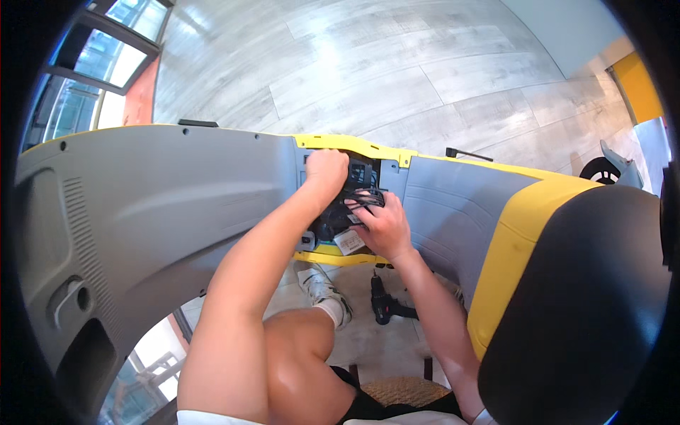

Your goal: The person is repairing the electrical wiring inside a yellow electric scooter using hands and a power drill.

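A long grey vehicle panel (163, 198) with yellow trim spans the view. At its middle is an open recess with black wiring (365, 200) and a dark component (333, 223). My left hand (326, 170) is closed at the recess's upper left edge; what it grips is hidden. My right hand (379, 223) has its fingers curled around the bundle of black wires at the recess. A white label (349, 241) hangs just below my right hand.
A black cordless drill (386, 303) lies on the floor below the panel, next to my white shoe (322, 289). A yellow and black seat back (567, 297) fills the right side. Grey wood-look flooring (397, 71) lies beyond the panel, and windows are at the far left.
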`<state>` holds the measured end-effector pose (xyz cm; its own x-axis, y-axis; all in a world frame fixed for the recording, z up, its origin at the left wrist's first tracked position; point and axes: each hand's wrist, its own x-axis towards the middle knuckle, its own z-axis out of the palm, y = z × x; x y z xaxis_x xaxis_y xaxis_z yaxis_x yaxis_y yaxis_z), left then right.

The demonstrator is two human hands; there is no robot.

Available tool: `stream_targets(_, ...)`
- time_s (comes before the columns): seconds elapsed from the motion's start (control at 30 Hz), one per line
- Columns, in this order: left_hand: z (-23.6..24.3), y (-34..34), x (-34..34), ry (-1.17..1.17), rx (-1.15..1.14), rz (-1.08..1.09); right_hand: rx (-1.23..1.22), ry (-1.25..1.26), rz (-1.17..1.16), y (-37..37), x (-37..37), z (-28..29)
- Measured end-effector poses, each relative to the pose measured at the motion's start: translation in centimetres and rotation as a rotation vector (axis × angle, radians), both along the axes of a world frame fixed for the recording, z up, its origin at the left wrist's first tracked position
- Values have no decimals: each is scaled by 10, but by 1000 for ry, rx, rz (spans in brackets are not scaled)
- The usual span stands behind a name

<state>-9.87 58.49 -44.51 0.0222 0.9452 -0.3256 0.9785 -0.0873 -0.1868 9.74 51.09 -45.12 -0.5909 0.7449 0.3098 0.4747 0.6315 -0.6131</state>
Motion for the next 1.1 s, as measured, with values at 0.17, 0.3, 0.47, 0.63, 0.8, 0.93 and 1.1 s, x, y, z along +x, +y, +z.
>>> stream_targets(0.17,24,-16,-4,-76,-38,-58,43,77,-2,2,1,4)
stream_targets(0.3,33,-24,-10,-97,8,-57,97,56,-3,-1,5,4)
stream_targets(0.47,31,-48,-8,-168,26,-15,18,184,55,0,8,1)
stream_targets(0.63,40,-90,-10,-405,106,201,-60,410,16,5,10,-4)
stream_targets(0.8,47,-110,-26,-519,298,319,-164,475,22,7,14,-9)
stream_targets(0.93,52,-112,-40,-598,136,488,-239,549,-52,4,4,-2)
stream_targets(1.1,31,-120,-35,-935,24,674,-331,619,-193,-14,-5,4)
